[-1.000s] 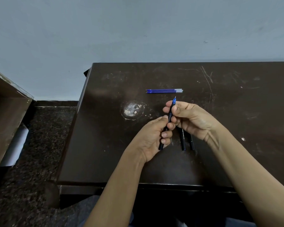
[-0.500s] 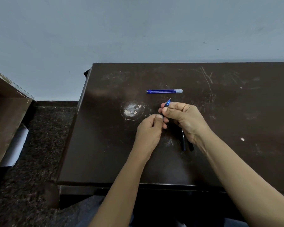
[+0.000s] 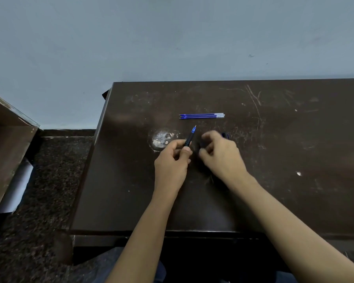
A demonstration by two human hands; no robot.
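My left hand (image 3: 172, 160) pinches a black pen (image 3: 188, 139) low on its barrel, and its blue tip points up and away from me. My right hand (image 3: 222, 156) hovers just to the pen's right, apart from it, with blurred, curled fingers. A small dark piece (image 3: 226, 136) shows just beyond its knuckles; whether the hand holds it is unclear. Three blue refills (image 3: 201, 116) lie side by side on the dark table (image 3: 284, 139), farther from me than both hands. The black pens that lay under my right hand are hidden.
A round pale worn patch (image 3: 161, 139) marks the tabletop left of the pen. The wall rises right behind the table. A brown wooden piece (image 3: 6, 144) and a white roll (image 3: 16, 190) stand on the speckled floor at the left.
My right hand has let go of the pen's tip and drawn away to the right. The left hand has kept the pen and tilted it further to the right.
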